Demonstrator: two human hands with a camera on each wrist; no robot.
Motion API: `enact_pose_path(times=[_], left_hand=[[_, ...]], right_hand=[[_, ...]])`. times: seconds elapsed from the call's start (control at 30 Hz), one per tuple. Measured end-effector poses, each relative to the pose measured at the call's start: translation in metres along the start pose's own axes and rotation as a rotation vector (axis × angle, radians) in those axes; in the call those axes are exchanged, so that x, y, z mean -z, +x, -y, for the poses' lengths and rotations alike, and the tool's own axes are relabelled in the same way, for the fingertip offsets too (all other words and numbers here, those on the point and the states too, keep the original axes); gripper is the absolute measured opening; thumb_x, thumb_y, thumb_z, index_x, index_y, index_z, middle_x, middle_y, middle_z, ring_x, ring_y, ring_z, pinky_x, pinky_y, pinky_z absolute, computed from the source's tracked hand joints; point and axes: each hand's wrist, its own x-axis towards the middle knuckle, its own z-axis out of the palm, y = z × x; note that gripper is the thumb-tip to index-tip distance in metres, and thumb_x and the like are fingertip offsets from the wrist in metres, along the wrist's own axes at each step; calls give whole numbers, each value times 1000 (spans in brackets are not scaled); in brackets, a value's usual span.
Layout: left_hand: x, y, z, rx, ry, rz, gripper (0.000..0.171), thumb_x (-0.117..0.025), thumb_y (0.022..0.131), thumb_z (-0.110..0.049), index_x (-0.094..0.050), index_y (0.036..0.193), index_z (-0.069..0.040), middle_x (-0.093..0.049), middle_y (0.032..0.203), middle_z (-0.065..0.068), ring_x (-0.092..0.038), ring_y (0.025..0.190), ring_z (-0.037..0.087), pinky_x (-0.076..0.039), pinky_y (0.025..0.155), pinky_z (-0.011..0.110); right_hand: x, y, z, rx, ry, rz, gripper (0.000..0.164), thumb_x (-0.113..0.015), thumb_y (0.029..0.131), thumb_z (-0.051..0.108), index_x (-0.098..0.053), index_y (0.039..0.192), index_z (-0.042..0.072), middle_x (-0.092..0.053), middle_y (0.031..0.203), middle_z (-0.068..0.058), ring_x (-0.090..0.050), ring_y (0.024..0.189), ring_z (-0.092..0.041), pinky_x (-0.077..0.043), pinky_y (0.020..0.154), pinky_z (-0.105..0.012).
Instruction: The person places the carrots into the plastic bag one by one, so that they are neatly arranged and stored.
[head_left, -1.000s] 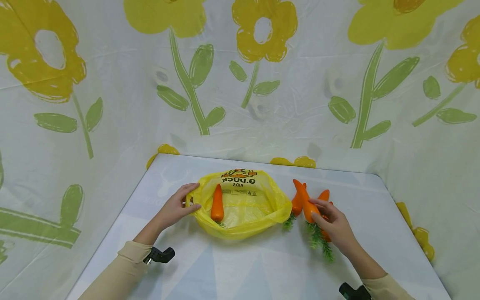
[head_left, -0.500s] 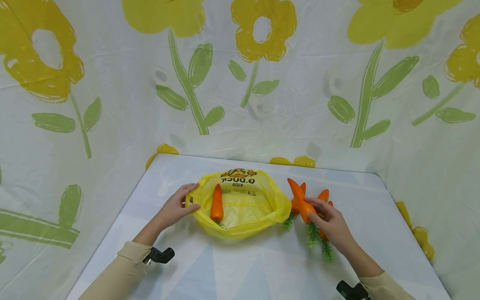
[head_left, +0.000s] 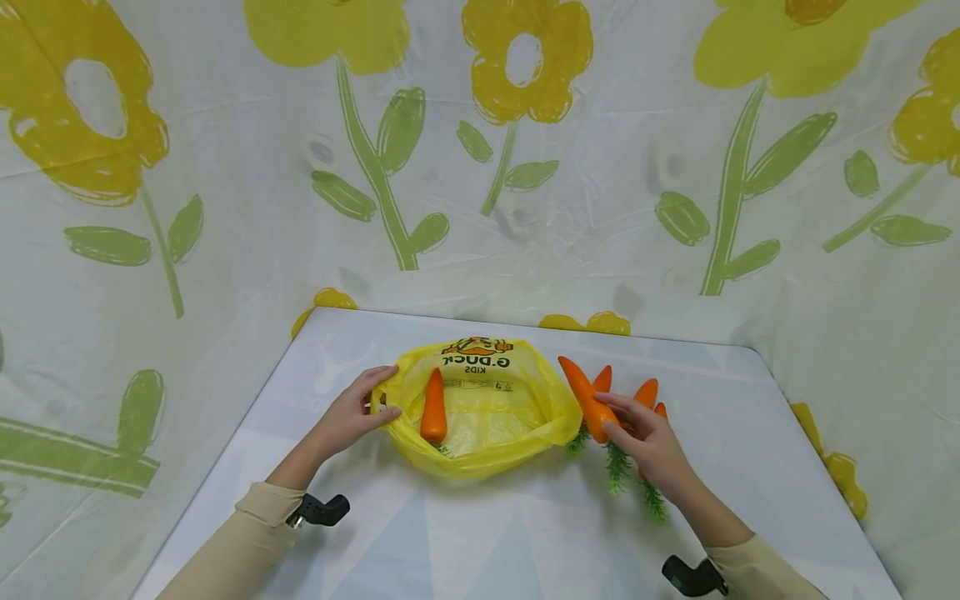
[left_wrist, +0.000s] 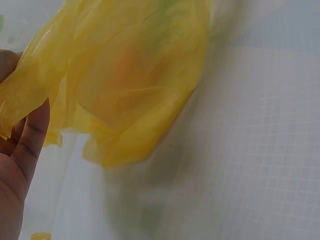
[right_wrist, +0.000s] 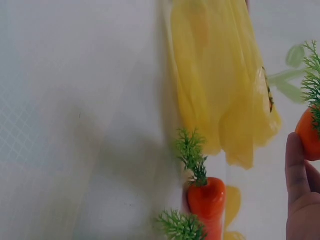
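Observation:
In the head view, a yellow plastic bag (head_left: 487, 462) with a printed duck logo lies mouth-up on the table. One orange carrot (head_left: 433, 410) is inside it. My left hand (head_left: 351, 418) grips the bag's left rim between thumb and fingers. Just right of the bag, my right hand (head_left: 654, 446) pinches another carrot (head_left: 581, 393) near its leafy end, tip pointing up and left. The right wrist view shows this carrot's rounded orange top (right_wrist: 309, 134) against the thumb. The left wrist view has the bag's side (left_wrist: 135, 95), with orange showing faintly through.
More carrots with green tops lie under and behind my right hand, among them one carrot (head_left: 603, 379) beside the bag and another carrot (head_left: 647, 392) farther right. The white table (head_left: 465, 542) ends at a flower-printed curtain (head_left: 570, 258).
My right hand has moved left toward the bag, lifting the pinched carrot away from the other carrots. The left hand and the bag have stayed in place.

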Motion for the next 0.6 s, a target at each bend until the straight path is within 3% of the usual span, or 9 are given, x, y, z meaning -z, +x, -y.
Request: enact_pose_path(times=[0.23, 0.6], left_hand=[[0, 0, -1, -10, 6, 0, 69, -74, 95, -20, -42, 154, -2, -37, 155, 21, -48, 131, 40, -52, 102, 50], [0, 1, 1, -5, 17, 2, 71, -74, 94, -21, -41, 155, -4, -37, 156, 20, -48, 132, 39, -52, 103, 48]], right_hand=[[-7, 5, 0, 9, -9, 17, 38, -61, 101, 5, -59, 139, 0, -61, 134, -5, -61, 113, -4, -55, 88, -20], [-20, 15, 1, 15, 9, 75, 39, -62, 101, 6, -59, 139, 1, -58, 139, -19, -60, 117, -4, -54, 92, -20]])
